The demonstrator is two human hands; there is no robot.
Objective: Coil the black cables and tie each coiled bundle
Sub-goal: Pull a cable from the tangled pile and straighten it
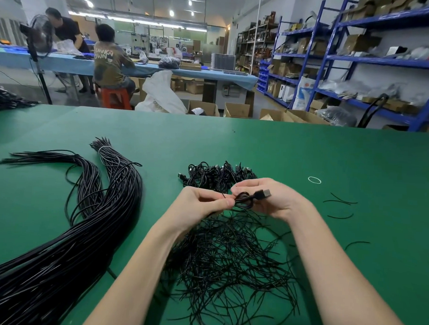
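Both hands are pinching a coiled cable (pixel 243 200) above the table (pixel 307 154): left hand (pixel 201 206) and right hand (pixel 273 199) at the USB plug (pixel 263 194).

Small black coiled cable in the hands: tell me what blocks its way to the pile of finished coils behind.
Nothing visible does. The small black coiled cable, held by the left hand and right hand, sits just before the pile of tied black coils.

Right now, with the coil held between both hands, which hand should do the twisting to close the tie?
Probably the left hand. It pinches the thin tie wire at the coiled cable, while the right hand grips the coil near its USB plug and looks better kept as the steady holder.
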